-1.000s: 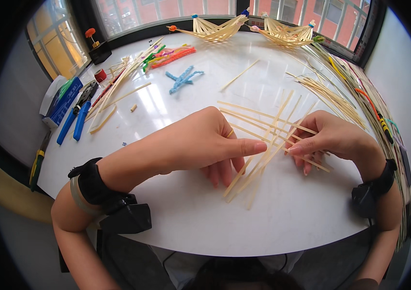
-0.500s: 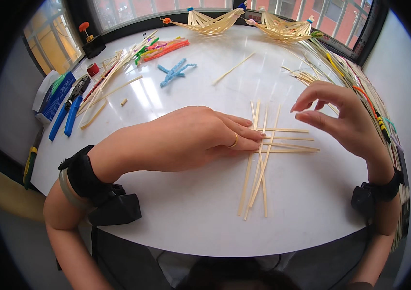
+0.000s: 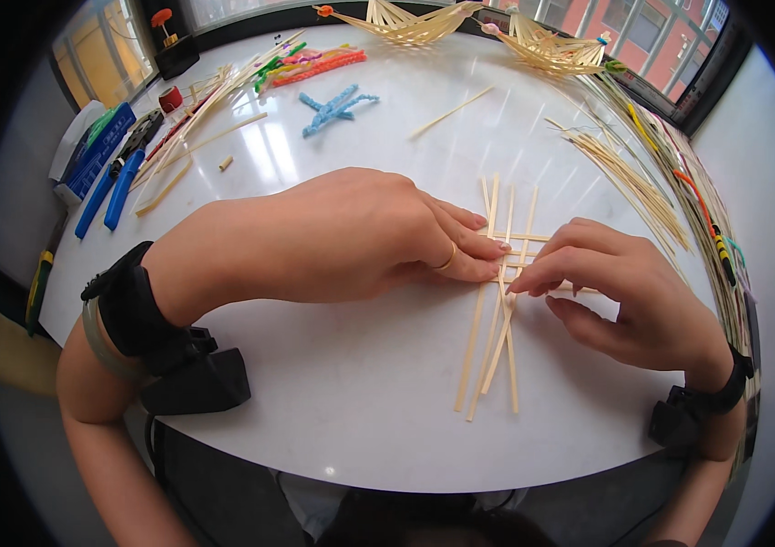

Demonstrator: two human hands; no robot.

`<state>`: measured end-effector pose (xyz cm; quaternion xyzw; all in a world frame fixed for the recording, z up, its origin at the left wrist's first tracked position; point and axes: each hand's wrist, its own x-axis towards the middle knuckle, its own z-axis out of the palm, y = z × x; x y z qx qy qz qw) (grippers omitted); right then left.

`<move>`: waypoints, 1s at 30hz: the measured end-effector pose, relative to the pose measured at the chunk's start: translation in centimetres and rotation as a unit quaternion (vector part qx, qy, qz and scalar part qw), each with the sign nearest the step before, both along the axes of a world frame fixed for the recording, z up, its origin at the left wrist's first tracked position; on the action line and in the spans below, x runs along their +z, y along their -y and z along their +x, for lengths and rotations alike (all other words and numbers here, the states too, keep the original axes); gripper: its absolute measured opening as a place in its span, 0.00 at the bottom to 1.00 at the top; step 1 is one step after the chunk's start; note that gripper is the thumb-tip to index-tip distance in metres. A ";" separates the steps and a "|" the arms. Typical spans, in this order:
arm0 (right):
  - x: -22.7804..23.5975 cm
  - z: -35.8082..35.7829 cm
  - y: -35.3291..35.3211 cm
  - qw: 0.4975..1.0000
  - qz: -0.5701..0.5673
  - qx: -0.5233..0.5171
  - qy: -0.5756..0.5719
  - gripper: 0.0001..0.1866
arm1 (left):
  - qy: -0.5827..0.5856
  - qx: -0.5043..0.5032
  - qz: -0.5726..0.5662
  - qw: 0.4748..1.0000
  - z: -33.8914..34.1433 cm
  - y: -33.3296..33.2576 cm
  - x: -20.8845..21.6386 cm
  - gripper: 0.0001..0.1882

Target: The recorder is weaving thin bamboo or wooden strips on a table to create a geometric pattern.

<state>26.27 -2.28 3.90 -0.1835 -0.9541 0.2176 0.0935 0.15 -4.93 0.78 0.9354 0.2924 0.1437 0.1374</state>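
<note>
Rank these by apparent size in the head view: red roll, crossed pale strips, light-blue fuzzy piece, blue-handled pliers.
1. Crossed pale strips, taken together
2. Blue-handled pliers
3. Light-blue fuzzy piece
4. Red roll

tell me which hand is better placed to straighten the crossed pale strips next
Probably the right hand: its fingers are right at the crossed strips, thumb apart, while the left hand lies over part of them, apparently holding them down.
</note>
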 end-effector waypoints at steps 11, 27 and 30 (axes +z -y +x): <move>-0.7 0.1 -0.2 1.000 0.000 -0.003 0.002 0.20 | 0.006 -0.006 0.029 1.000 0.0 -0.2 -0.3 0.24; -0.5 0.3 -0.4 0.999 -0.024 0.024 0.002 0.25 | 0.028 -0.020 0.009 0.999 -0.1 -0.5 -0.4 0.24; -1.0 0.4 -0.8 0.999 -0.039 0.019 -0.024 0.25 | 0.030 -0.020 0.003 0.999 0.0 -0.5 -0.3 0.24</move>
